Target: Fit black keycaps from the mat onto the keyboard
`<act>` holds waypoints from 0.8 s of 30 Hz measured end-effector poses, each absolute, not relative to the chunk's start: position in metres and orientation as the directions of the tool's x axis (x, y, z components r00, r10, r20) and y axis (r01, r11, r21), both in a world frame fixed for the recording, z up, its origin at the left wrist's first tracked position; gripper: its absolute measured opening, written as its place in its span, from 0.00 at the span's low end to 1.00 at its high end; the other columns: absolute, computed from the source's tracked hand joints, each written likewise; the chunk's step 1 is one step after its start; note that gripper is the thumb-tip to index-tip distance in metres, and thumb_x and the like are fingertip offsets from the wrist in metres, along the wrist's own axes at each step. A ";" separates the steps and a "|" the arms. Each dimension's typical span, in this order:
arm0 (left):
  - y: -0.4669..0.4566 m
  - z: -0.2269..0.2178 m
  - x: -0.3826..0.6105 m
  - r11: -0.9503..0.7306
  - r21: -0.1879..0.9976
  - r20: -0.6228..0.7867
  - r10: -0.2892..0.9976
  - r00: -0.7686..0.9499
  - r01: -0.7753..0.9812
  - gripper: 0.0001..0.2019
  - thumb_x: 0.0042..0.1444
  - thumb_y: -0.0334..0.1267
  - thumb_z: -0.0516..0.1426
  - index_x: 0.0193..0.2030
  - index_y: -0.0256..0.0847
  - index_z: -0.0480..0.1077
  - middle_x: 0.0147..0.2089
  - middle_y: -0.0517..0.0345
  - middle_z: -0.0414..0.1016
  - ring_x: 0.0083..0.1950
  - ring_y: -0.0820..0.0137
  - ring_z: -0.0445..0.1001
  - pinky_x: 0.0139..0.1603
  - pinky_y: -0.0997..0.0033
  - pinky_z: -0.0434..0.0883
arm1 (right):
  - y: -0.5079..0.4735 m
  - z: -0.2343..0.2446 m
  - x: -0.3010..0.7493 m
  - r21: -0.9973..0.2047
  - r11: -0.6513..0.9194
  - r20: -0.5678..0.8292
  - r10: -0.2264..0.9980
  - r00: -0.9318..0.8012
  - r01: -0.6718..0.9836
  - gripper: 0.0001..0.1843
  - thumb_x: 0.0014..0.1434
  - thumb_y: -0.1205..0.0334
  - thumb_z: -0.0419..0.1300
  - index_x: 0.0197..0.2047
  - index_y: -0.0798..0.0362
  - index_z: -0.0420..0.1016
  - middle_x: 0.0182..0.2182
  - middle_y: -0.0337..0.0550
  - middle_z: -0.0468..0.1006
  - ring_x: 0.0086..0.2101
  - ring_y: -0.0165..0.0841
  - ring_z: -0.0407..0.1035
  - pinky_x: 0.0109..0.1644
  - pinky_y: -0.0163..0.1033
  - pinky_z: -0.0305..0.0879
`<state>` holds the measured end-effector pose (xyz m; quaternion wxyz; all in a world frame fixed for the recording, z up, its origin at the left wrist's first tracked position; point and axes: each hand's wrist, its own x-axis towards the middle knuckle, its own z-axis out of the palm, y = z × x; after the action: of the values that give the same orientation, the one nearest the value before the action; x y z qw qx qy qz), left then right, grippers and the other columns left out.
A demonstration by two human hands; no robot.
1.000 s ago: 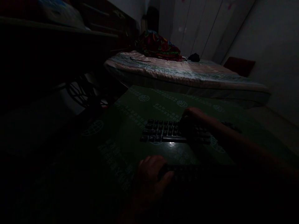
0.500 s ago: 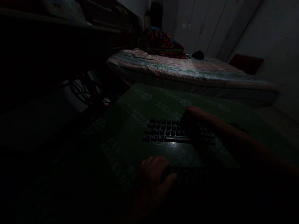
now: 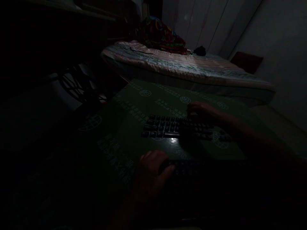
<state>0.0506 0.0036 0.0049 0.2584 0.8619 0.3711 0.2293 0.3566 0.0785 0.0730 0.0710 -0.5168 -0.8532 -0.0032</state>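
Note:
Rows of dark keycaps (image 3: 157,123) lie on a green printed board (image 3: 124,124), set out like a keyboard with a long space bar among them. Closer to me, a dark keyboard (image 3: 185,167) lies mostly in shadow. My left hand (image 3: 154,171) is closed around its left end, the thumb over the near side. My right hand (image 3: 199,110) hovers at the back row of keycaps, fingers bent downward and fingertips together. Whether a keycap sits between them is too dark to see.
Beyond the board stands a bed (image 3: 168,65) with a striped sheet and a dark red patterned blanket (image 3: 163,35). To the left are a spoked wheel (image 3: 72,84) and dark furniture. A red object (image 3: 247,61) is by the right wall.
My right hand has lifted a little from the keycaps and its fingers show more clearly at the back row. My left hand stays on the keyboard. The whole view has shifted slightly.

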 end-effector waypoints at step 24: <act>0.007 0.010 0.057 -0.616 0.569 0.191 0.743 0.641 0.545 0.08 0.55 0.41 0.60 0.38 0.39 0.73 0.42 0.55 0.76 0.44 0.63 0.72 0.47 0.63 0.66 | -0.098 0.026 0.296 0.196 0.550 0.267 0.767 -0.584 0.812 0.12 0.63 0.69 0.50 0.40 0.57 0.76 0.49 0.55 0.75 0.54 0.42 0.66 0.51 0.46 0.68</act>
<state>0.0573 0.0066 0.0095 0.2372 0.8742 0.3683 0.2094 0.2959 -0.0975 0.0264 0.0751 -0.4498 -0.8772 -0.1502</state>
